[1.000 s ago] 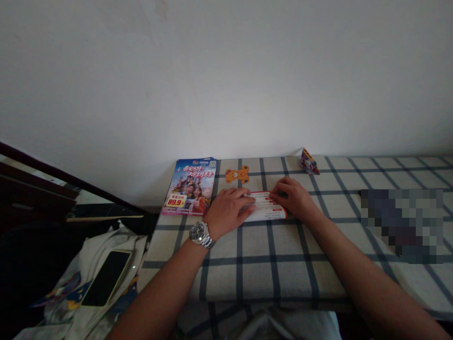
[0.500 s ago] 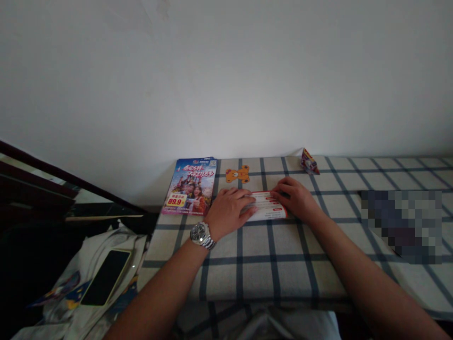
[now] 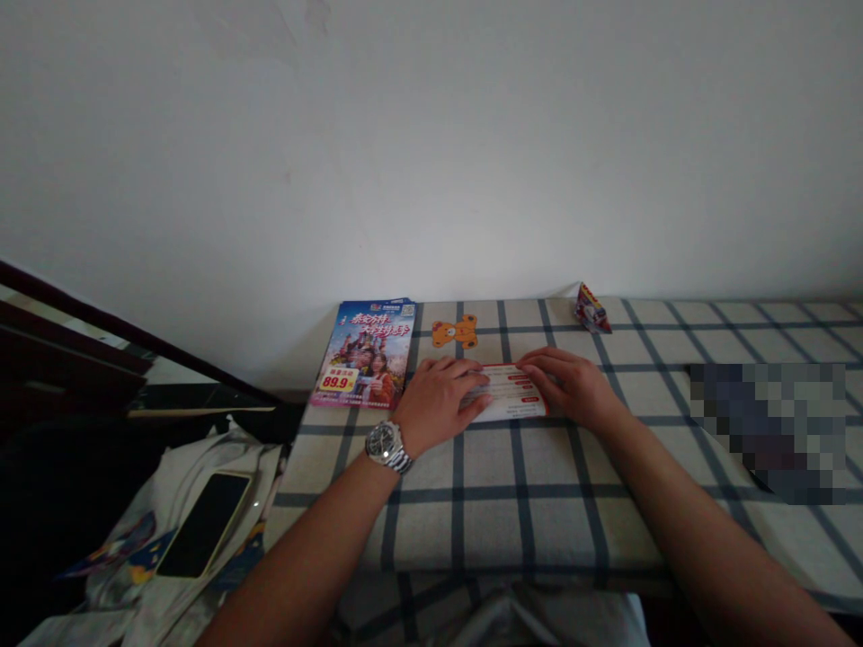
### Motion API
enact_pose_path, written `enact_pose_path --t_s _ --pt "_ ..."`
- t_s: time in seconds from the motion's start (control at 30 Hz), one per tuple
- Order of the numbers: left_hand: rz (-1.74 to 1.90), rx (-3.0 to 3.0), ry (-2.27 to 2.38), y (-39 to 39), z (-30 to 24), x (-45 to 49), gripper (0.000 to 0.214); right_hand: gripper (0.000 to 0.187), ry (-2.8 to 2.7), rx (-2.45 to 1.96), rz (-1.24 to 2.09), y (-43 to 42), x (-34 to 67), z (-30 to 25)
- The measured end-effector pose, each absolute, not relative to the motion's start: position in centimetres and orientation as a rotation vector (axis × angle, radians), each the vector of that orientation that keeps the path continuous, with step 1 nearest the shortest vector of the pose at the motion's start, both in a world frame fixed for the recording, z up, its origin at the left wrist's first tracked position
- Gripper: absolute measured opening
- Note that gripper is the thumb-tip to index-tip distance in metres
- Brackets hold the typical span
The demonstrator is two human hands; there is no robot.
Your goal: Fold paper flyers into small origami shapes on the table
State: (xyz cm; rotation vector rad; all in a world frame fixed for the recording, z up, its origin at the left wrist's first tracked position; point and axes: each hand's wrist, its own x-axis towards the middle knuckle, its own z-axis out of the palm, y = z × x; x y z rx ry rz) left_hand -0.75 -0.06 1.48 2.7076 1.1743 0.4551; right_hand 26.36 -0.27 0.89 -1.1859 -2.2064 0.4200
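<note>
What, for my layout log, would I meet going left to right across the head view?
From the left: phone → stack of colourful flyers → left hand → red-and-white leaflet → right hand.

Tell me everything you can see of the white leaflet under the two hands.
The leaflet is a thin sheet of white paper with a red border, small red labels and lines of print too small to read. It looks folded into a wide strip and lies flat on the checked tablecloth. The left hand rests its fingers on the left end, and the right hand covers the right end; only the middle shows.
</note>
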Motion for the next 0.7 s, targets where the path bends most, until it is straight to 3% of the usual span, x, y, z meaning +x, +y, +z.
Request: enact_pose_path --t_s 0.7 --pt "0.469 2.709 1.186 -0.28 1.49 -0.55 0.030 0.022 -2.380 -1.212 0.318 -1.18 25.87 1.01"
